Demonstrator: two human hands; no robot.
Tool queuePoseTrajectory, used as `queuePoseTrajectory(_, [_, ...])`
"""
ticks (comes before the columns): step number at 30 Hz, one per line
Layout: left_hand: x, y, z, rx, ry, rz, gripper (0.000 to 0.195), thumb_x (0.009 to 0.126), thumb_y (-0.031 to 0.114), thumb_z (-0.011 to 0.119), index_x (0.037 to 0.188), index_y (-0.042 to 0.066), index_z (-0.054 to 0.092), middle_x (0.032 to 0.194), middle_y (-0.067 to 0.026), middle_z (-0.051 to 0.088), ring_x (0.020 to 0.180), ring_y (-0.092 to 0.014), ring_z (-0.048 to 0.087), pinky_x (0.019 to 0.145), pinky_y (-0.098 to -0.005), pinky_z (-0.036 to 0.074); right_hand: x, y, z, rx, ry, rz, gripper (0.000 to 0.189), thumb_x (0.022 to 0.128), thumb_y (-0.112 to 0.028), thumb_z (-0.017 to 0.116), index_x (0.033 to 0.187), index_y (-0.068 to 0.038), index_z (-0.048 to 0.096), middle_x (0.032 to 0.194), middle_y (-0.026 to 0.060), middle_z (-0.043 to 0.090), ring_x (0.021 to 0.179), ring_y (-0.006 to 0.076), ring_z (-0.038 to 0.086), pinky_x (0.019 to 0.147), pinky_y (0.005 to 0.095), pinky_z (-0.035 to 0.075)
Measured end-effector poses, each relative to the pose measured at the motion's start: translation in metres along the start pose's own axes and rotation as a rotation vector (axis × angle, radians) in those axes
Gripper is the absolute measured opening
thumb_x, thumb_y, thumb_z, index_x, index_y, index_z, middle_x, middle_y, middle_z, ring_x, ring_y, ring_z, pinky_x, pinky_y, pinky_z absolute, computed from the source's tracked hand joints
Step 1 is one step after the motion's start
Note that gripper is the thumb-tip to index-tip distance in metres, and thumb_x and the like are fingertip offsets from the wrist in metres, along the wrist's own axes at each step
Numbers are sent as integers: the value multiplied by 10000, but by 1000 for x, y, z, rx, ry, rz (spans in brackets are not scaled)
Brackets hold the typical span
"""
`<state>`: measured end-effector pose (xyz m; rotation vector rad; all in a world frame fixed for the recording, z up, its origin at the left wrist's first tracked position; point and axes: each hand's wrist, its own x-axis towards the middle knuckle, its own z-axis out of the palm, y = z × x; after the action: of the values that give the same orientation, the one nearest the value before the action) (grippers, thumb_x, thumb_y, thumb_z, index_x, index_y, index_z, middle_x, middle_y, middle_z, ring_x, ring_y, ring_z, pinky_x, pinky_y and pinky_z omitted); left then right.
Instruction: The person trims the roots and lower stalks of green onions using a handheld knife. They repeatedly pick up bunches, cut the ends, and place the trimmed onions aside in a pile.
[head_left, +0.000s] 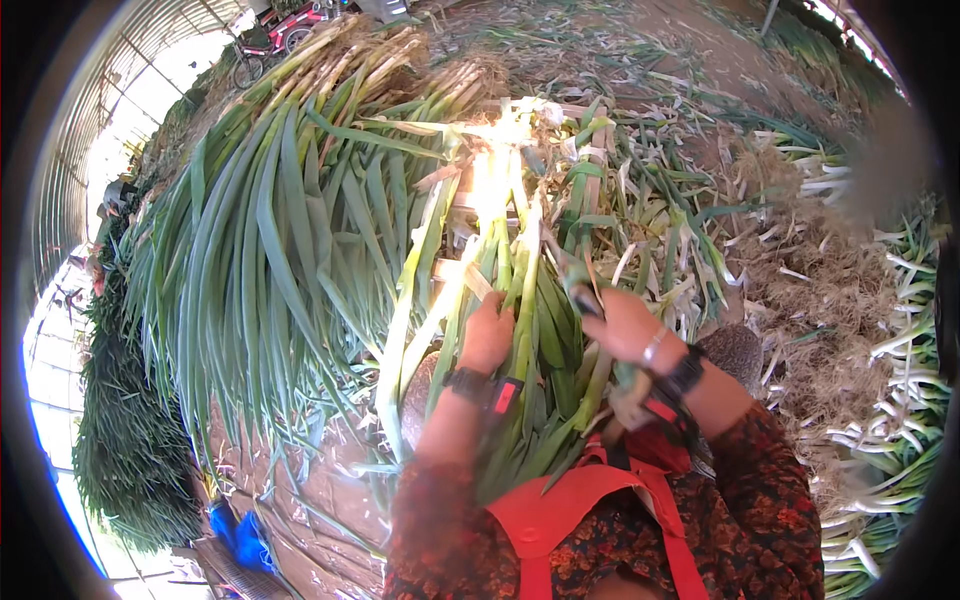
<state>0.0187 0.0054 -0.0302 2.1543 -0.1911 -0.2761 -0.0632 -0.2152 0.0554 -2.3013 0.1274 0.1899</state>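
Note:
Long-leaved green onions (529, 300) lie in front of me, their pale stems pointing away and their leaves across my lap. My left hand (487, 330) has its fingers closed around part of these stalks. To its right, my right hand (622, 322) grips a dark-handled tool (585, 298) beside the stalks; blur hides its exact kind. Strong sunlight washes out the stem ends. A big heap of untrimmed green onions (277, 202) rests to the left, roots towards the top.
Cut roots (817, 315) cover the ground at right, with trimmed green onions (911, 420) along the far right. Leaf scraps (637, 165) lie ahead. A dark green leafy pile (131, 420) stands far left, near a blue bag-like item (241, 536). A red tricycle (289, 34) is at the top.

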Motion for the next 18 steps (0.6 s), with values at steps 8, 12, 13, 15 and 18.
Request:
queuePoseTrajectory(8, [-8,26,-31,329,148,332,228,816,161,702,1026,78,671,969,-150,630,943,-331,628,846,-421,513,-27,29,19,-75,-54,-95,388,812,-284,653,1013,44,601,929,276,650,862,404,657,770,474,523])
queuePoseTrajectory(12, [-17,43,-12,394,-128,83,346,802,255,752,1038,36,626,967,-212,663,923,-386,649,823,-441,519,27,11,6,-172,-44,22,401,814,-304,644,961,67,613,902,281,658,839,423,654,776,492,522])
queuePoseTrajectory(13, [-18,45,-9,437,-163,33,378,813,281,746,1058,29,606,986,-229,664,949,-407,641,834,-464,511,37,9,2,-138,-5,102,398,816,-304,641,955,68,617,906,284,659,843,426,655,779,494,521])
queuePoseTrajectory(15, [-20,45,-10,450,-226,-12,502,823,341,750,1115,-11,543,1020,-276,658,1007,-433,628,849,-499,496,41,11,-2,-126,5,169,390,819,-300,640,949,67,626,912,287,662,855,429,657,782,492,522])
queuePoseTrajectory(18, [-17,36,-15,418,-255,-28,501,807,352,762,1074,-17,555,1001,-274,657,987,-434,631,843,-490,497,17,21,-2,-123,-17,39,375,818,-290,652,942,63,636,907,282,666,865,433,660,779,485,527])
